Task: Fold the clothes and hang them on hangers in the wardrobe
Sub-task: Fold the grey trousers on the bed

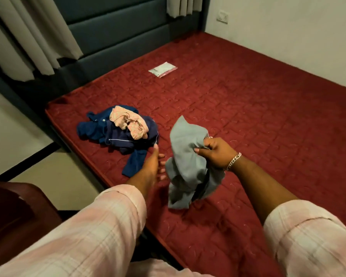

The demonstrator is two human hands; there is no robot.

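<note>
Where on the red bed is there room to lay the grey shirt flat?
The wide bare stretch of the red mattress between the plastic packet and the right hand is free. It is crowded near the left edge, where the navy clothes and peach garment are piled.

Colours we see on the bed

Red quilted mattress, grey garment, navy clothes (white piping), peach patterned cloth; our sleeves pink checked.
</note>
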